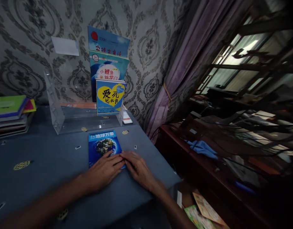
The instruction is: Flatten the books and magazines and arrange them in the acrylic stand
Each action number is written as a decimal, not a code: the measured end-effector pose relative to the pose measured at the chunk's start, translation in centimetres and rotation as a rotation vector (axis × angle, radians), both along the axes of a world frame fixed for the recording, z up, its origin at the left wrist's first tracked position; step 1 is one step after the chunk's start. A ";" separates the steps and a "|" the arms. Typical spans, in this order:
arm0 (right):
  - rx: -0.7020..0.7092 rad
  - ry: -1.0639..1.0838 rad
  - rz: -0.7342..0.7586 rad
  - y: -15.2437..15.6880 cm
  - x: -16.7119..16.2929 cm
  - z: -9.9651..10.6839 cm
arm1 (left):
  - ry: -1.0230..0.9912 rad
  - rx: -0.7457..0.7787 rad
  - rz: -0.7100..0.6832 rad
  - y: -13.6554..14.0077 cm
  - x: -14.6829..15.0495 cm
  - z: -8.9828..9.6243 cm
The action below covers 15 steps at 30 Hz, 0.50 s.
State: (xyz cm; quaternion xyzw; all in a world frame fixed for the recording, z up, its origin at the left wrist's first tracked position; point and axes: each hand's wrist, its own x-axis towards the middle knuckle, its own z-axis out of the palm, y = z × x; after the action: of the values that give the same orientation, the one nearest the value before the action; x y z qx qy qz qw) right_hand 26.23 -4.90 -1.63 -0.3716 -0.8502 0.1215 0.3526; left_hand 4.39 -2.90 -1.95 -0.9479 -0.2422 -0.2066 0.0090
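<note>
A blue book [101,136] with a picture of the Earth and a Chinese title on its cover lies flat on the grey-blue tabletop. My left hand [108,167] rests palm down over the lower part of the cover, its fingers stretched out to the right. At the book's lower right edge is my right hand [138,168], with fingers together and bent and the thumb close below them. Fingertips of both hands meet there and partly hide the book's corner. Behind the book stands a clear acrylic rack [77,124] holding several upright books, the front one a blue book with a yellow heart [110,98].
A stack of books [10,114] sits at the table's left. Patterned wallpaper rises behind; a purple curtain [180,70] hangs on the right. Beyond the table edge are a dark red wooden surface [175,140], a blue cloth [202,149], cables and papers [206,206].
</note>
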 end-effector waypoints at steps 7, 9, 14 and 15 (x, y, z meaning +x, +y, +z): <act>-0.013 0.043 -0.031 0.0 -0.1 -0.5 | 0.000 0.077 -0.017 0.0 -0.1 -0.1; -0.005 0.033 -0.033 0.2 -0.1 -0.6 | -0.002 0.101 -0.030 0.0 -0.1 0.2; 0.007 -0.016 -0.001 0.3 -0.4 -0.1 | 0.019 0.122 -0.044 -0.1 -0.6 0.4; 0.016 -0.023 0.005 0.4 -0.4 -0.1 | 0.019 0.108 -0.044 -0.2 -0.9 0.4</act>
State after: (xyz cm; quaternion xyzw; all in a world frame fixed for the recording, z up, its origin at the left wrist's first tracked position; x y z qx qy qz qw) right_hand 25.84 -4.53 -1.73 -0.3680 -0.8560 0.1112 0.3456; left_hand 3.46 -3.07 -1.59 -0.9531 -0.2097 -0.2104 0.0577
